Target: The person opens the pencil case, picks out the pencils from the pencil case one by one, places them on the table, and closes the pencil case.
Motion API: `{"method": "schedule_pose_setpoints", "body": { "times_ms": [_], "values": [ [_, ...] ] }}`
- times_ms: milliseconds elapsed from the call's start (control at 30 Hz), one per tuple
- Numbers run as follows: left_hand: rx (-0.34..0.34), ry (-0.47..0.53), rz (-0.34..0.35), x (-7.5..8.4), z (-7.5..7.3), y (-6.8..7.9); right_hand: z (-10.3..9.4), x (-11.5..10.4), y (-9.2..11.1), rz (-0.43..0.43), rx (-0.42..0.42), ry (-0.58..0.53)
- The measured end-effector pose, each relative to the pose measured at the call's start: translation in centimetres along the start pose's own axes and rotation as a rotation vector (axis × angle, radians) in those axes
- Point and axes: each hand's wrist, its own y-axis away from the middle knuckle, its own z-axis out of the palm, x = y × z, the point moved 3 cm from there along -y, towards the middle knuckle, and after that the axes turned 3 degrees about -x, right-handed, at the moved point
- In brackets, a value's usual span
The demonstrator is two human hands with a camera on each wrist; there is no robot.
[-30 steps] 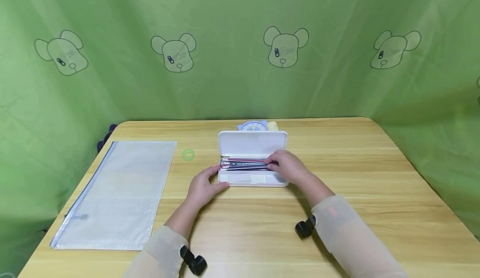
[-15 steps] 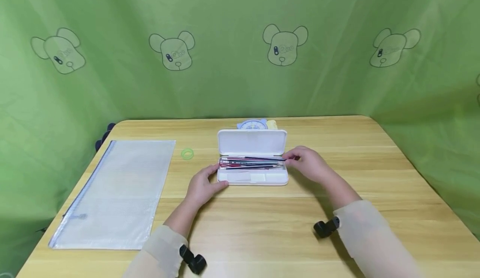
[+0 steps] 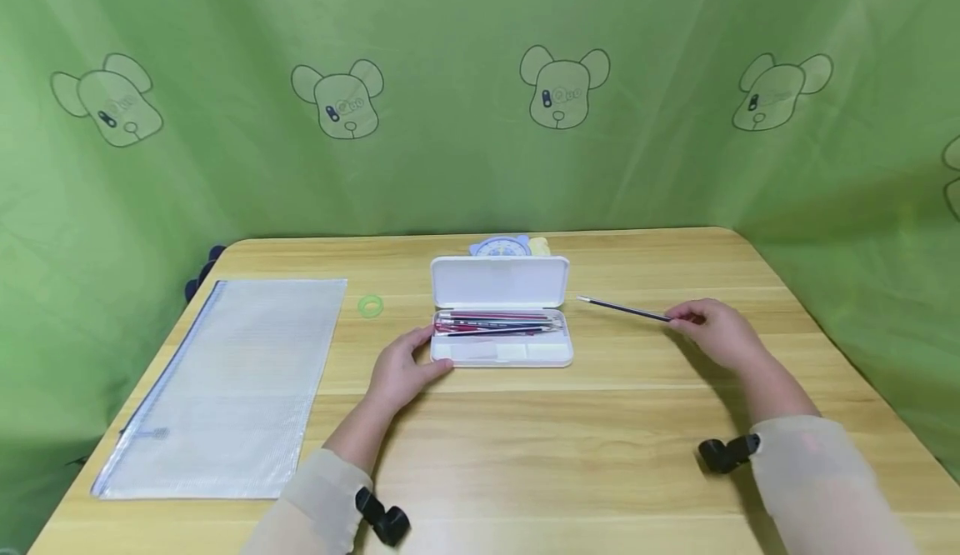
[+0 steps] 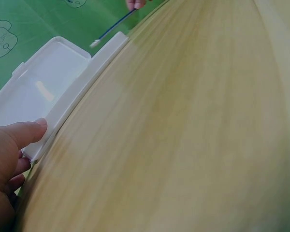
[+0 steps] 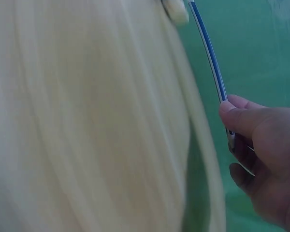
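A white pencil case (image 3: 501, 282) stands on the table with its lid raised, and several dark and red pencils (image 3: 498, 324) lie in its back compartment. My left hand (image 3: 400, 373) holds the case at its left end; in the left wrist view the thumb (image 4: 26, 133) presses on the front rim while the fingers wrap behind the end. Off to the right of the case, my right hand (image 3: 716, 334) pinches a dark blue striped pencil (image 3: 626, 310) near one end. Its white-tipped end points left toward the case. The right wrist view shows thumb and fingertips closed on the pencil (image 5: 211, 55).
A translucent mesh zip bag (image 3: 225, 388) lies flat at the left. Between it and the case is a green ring (image 3: 371, 306). Behind the lid, a blue clock-like dial (image 3: 501, 247) and a yellow object (image 3: 539, 247) show partly. A green curtain (image 3: 450, 163) hangs beyond the table (image 3: 540, 455).
My right hand has drawn one pencil out of the case and carried it to the right. The left hand has stayed on the case's left end.
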Motion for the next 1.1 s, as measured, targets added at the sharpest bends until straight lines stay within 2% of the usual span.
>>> {"method": "schedule_pose_setpoints", "body": {
  "times_ms": [233,533,833,967,1100],
  "values": [
    [0.006,-0.001,0.004,-0.1,-0.1,0.0,-0.7,3.5,0.1,0.083,-0.017,0.018],
    [0.005,0.013,0.001,0.0,0.1,0.0,-0.9,5.5,-0.1,0.134,-0.023,0.029],
    [0.003,0.014,-0.001,-0.1,0.1,0.0,-0.8,5.6,-0.2,0.138,-0.037,0.013],
    [-0.004,0.02,-0.008,-0.1,0.1,0.0,-1.1,5.0,0.1,0.122,0.002,-0.007],
    [-0.001,0.011,0.0,-0.1,0.1,0.0,-1.0,3.1,0.0,0.088,0.065,-0.041]
  ]
}}
